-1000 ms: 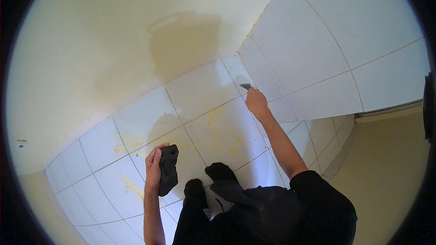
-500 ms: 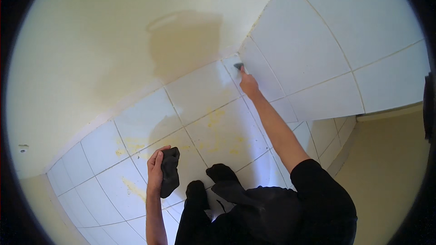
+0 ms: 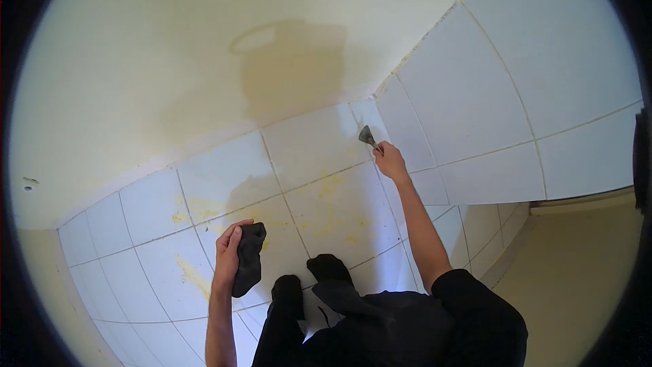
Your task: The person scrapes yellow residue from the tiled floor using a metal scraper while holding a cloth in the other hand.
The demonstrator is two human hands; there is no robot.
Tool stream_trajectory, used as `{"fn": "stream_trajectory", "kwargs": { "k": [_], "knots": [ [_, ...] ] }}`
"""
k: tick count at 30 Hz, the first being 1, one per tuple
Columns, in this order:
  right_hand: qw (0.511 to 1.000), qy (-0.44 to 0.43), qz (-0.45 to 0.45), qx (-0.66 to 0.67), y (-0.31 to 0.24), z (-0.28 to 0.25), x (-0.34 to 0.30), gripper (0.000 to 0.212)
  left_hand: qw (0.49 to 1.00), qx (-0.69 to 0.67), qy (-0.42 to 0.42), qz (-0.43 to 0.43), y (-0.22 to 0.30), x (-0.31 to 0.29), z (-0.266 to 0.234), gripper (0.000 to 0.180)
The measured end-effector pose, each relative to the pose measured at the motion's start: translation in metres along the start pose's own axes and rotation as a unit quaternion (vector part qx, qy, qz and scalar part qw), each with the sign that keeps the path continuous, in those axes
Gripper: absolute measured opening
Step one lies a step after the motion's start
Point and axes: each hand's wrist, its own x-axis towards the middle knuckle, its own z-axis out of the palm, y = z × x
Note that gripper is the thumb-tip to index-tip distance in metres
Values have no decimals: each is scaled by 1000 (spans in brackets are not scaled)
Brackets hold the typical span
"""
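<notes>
My right hand (image 3: pixel 390 161) is closed round the handle of a small scraper (image 3: pixel 367 136) with a wide, dark metal blade. The blade points up and left, over the white floor tiles (image 3: pixel 309 139) near the corner; whether it touches them I cannot tell. In my left hand (image 3: pixel 229 251) is a dark, soft folded cloth (image 3: pixel 250 258), possibly a sock, held between thumb and fingers. It hangs above tiles with yellow smears (image 3: pixel 193 275). Most of the left fingers are hidden behind the cloth.
A cream wall (image 3: pixel 170 41) rises along the far side. Larger white tiles (image 3: pixel 468 88) cover a raised surface at right, with a rough grout edge. Yellow stains (image 3: pixel 329 187) spot the middle tiles. My dark-socked feet (image 3: pixel 329 268) stand close below. A bucket-like shadow (image 3: pixel 292 68) falls on the wall.
My right hand has drawn the scraper back from the corner, toward me, and more of its blade shows. My left hand still holds the cloth, nearly in place. The view has shifted slightly.
</notes>
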Motion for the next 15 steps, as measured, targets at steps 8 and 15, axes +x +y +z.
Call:
{"fn": "stream_trajectory", "kwargs": {
  "k": [8, 15],
  "knots": [
    [989, 96, 60, -93, -2, 12, 24, 25, 999, -21, -5, -23, 8, -1, 2, 33],
    [973, 208, 15, 100, 57, 49, 70, 23, 999, -18, -14, -32, 5, 6, 6, 33]
  ]
}}
